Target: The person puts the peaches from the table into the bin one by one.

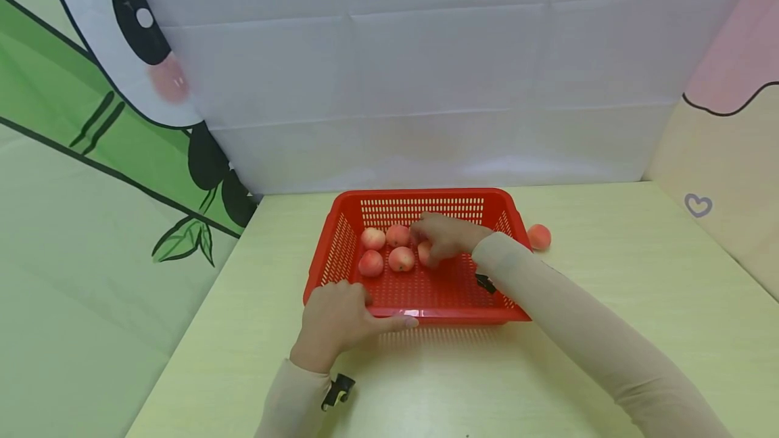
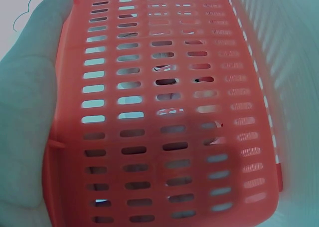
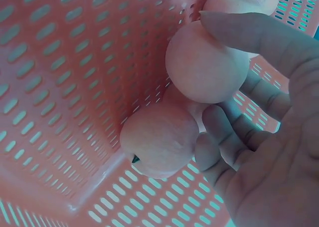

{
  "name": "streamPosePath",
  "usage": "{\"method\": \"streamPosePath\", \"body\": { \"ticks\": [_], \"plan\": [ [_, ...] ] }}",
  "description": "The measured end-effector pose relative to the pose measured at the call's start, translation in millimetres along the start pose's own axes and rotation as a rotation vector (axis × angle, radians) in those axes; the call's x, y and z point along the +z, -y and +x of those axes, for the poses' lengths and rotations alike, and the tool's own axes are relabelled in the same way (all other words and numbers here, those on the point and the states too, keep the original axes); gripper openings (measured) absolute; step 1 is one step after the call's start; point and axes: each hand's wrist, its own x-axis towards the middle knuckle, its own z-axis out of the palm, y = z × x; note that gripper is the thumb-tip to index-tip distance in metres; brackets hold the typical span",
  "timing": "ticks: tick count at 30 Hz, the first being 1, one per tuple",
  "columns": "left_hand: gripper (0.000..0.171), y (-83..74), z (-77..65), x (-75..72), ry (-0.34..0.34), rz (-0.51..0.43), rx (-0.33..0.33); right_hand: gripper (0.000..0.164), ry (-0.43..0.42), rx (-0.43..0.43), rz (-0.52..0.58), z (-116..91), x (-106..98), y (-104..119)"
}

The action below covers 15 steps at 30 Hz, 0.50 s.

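A red plastic basket (image 1: 462, 294) with slotted walls holds several pinkish-yellow peaches (image 1: 401, 259) toward its left and middle. My left hand (image 1: 337, 320) grips the basket's near-left rim, its thumb stretched along the front. In the left wrist view, that hand (image 2: 27, 117) lies beside the slotted wall (image 2: 164, 137). Inside the basket, my right hand (image 1: 447, 235) holds a peach (image 3: 207, 62), with thumb on top and fingers curled beneath. Another peach (image 3: 159, 139) with a small green stem lies right at those fingertips. Part of the held peach is hidden by the hand in the head view.
One more peach (image 1: 539, 237) lies on the pale table (image 1: 639, 276), just outside the basket's right wall. Behind the table hangs a whitish cloth backdrop (image 1: 438, 73), with printed cartoon panels at both sides.
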Motion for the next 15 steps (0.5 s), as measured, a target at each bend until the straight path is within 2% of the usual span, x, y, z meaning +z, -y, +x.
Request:
{"method": "streamPosePath", "body": {
  "ticks": [4, 12, 15],
  "plan": [
    [0.084, 0.0, -0.1, -1.0, 0.006, -0.003, -0.006, 0.032, 0.008, 0.019, 0.069, -1.9, 0.3, 1.5],
    [0.084, 0.0, -0.4, -2.6, 0.000, -0.002, -0.003, 0.028, 0.012, 0.011, 0.071, -3.3, 0.6, 2.5],
    [0.084, -0.7, -0.7, -3.8, 0.011, -0.003, -0.005, 0.023, 0.030, -0.013, 0.114, -3.6, 0.6, 2.7]
  ]
}}
